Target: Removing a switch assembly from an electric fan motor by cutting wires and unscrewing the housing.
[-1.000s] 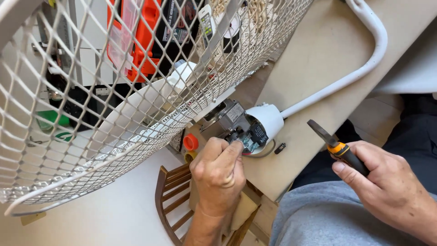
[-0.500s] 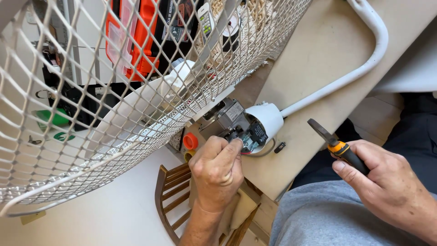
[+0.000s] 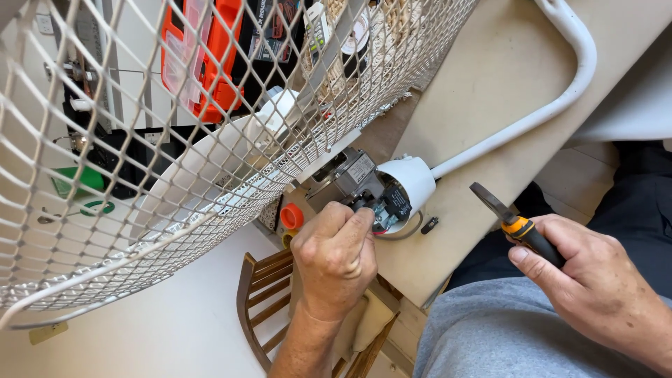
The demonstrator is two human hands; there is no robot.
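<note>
While the white housing [image 3: 413, 183] at frame centre sits open, innards exposed, the left hand [image 3: 334, 257] pinches wiring inside it. Right hand [image 3: 595, 290], lower right, grips pliers [image 3: 516, 224], unused. Reassembly looks undone; loose screw [image 3: 429, 225] on worktop [image 3: 490, 84].

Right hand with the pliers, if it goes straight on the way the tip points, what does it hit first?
Probably the small black part lying on the bench, then the open white housing. The right hand aims its pliers up-left at them; depth is unclear.
</note>
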